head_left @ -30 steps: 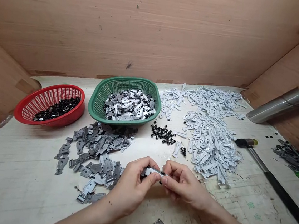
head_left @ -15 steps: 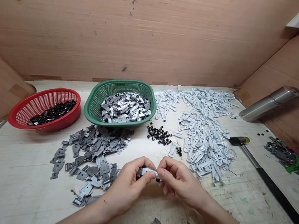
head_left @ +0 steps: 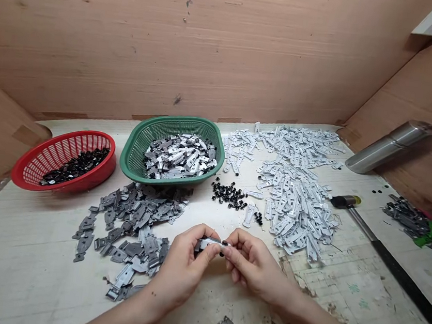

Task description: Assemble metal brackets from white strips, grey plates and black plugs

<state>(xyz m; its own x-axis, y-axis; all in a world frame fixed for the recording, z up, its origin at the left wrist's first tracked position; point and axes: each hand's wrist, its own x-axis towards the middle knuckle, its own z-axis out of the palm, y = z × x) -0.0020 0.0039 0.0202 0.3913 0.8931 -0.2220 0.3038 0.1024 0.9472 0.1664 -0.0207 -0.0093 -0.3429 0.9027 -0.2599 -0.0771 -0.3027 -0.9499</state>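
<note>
My left hand (head_left: 191,263) is closed around a flat metal clip (head_left: 210,243), its thumb pressed on the pale upper side. Small black part (head_left: 224,243) sits at the clip's right end, where the fingertips of my right hand (head_left: 249,259) pinch. Those fingers partly hide it. Just beyond the hands lies a small heap of black parts (head_left: 230,195), with a single white metal piece (head_left: 249,215) beside it. Grey metal plates (head_left: 139,249) are scattered to the left of my left hand. White metal pieces (head_left: 296,207) are piled to the right.
At the back stands a green basket (head_left: 124,159) of assembled-looking clips. A red basket (head_left: 24,168) of black parts is left of it. On the right lie a mallet (head_left: 391,268), a leaning steel flask (head_left: 391,148) and mixed scraps (head_left: 408,220). Wooden boards (head_left: 213,52) wall the table.
Both hands have shifted slightly left with the clip. The clip's right end has tilted up a little, and a black part now shows above it at my right fingertips.
</note>
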